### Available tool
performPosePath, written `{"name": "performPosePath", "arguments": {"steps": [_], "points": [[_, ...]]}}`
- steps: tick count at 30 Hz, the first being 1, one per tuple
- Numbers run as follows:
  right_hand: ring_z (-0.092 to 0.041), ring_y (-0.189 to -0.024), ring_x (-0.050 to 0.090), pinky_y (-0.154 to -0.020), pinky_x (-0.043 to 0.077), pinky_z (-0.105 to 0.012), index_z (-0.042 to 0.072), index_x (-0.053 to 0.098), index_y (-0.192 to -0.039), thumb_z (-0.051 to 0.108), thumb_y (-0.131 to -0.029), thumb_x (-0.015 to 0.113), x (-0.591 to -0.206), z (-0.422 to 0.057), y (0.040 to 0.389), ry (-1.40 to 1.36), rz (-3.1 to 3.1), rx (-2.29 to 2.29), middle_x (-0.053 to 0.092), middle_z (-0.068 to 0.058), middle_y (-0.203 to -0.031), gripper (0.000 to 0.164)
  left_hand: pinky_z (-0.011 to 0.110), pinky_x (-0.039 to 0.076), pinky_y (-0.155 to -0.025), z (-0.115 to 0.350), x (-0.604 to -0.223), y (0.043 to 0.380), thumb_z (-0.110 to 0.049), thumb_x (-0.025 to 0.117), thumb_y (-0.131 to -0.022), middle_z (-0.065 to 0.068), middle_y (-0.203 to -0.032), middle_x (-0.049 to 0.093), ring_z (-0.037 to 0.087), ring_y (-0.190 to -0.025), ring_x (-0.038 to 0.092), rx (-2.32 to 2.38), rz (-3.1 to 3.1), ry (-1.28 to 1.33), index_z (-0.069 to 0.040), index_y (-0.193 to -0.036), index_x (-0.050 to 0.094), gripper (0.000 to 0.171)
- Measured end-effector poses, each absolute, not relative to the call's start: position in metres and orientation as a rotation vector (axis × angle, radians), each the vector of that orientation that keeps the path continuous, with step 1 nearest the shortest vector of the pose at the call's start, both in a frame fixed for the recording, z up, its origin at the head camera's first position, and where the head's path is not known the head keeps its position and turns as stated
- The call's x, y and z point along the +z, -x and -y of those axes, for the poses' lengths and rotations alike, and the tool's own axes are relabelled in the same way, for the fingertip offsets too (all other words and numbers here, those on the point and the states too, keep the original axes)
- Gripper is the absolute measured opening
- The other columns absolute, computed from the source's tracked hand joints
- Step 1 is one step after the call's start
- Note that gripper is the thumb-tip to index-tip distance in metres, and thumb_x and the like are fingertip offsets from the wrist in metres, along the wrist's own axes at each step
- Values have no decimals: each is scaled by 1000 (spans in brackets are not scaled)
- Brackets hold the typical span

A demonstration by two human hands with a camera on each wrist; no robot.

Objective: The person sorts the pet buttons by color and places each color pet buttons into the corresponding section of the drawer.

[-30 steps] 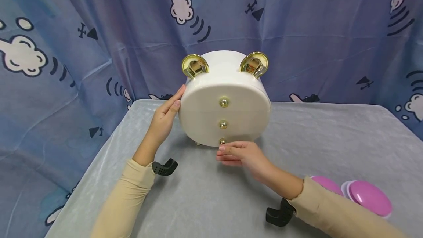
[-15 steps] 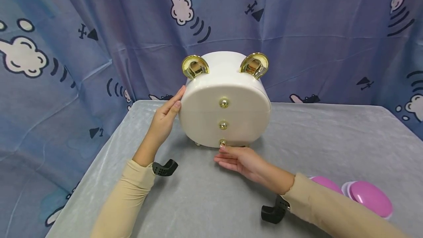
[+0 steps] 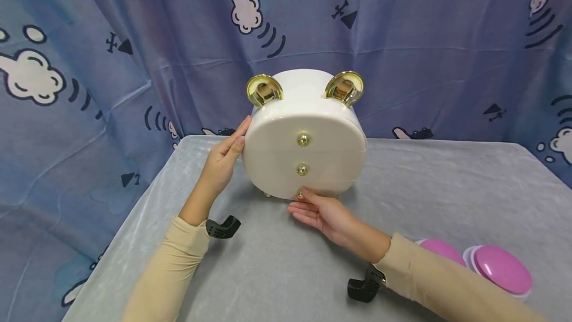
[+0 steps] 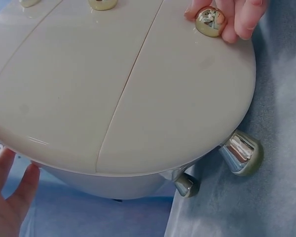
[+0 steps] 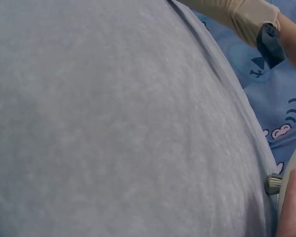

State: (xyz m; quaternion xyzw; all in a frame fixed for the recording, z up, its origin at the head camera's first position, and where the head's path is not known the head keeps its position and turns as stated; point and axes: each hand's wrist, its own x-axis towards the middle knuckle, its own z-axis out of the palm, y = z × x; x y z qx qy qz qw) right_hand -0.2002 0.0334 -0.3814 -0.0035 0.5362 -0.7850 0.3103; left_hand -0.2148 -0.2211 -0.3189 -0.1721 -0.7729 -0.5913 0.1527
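A white rounded drawer box [image 3: 272, 163] stands on the table, with two gold ear-shaped pieces on top and gold feet underneath. Three gold knobs run down its front. At the lowest knob [image 4: 210, 21], my right hand [image 3: 328, 217] has its thumb on one side and fingers on the other, pinching it. The other right-hand fingers extend below the knob. My left hand [image 3: 220, 163] rests against the box's left side, fingers fairly straight. In the left wrist view, thin seams divide the front, and a gold foot [image 4: 241, 153] shows below.
Two pink rounded objects with white rims, one a pink oval [image 3: 502, 268], lie at the right, partly behind the right sleeve. A grey cloth covers the table [image 3: 447, 188]. Behind it hangs a blue patterned curtain [image 3: 304, 24].
My right hand has shifted slightly left, and its thumb has moved up onto the lowest knob while the other fingers spread below. The left hand and box look unmoved.
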Motion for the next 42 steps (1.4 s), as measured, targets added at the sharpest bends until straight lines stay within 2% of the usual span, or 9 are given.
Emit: {"name": "performPosePath", "arguments": {"steps": [6,12,22,30,42], "points": [[-14,-94,72,-91,59,-26,-14,44,-131,18,-107,46,-382,-35,196,27,-1446,-2066,73,-7,-96,40,26,28,-123,221,-319,215,-23,43,-108,-8,-158,39,3,-148,32,-1663,2258,469,-19,-150,45,43],[-14,-95,72,-91,59,-27,-15,45,-131,19,-106,48,-382,-37,188,35,-1429,-2049,74,-7,-95,42,28,28,-123,222,-317,215,-24,42,-108,-8,-158,38,4,-148,32,-1641,2278,453,-19,-150,44,43],[-14,-98,72,-92,59,-27,-15,47,-129,25,-105,51,-383,-47,151,84,-1429,-1952,75,-7,-99,47,25,28,-123,222,-317,214,-21,42,-108,-6,-159,38,5,-148,32,-1678,2265,471,-16,-150,44,43],[-14,-96,72,-90,59,-27,-12,51,-126,28,-103,56,-383,-54,132,45,-1406,-1930,75,-7,-98,46,27,26,-124,225,-317,214,-23,42,-108,-8,-160,36,5,-149,30,-1687,2280,490,-17,-151,43,44],[-15,-96,72,-90,60,-27,-8,56,-123,27,-103,54,-390,-57,103,42,-1369,-1883,75,-8,-100,41,27,26,-124,225,-318,214,-24,42,-108,-9,-160,36,5,-149,30,-1674,2291,493,-19,-151,42,44]]}}
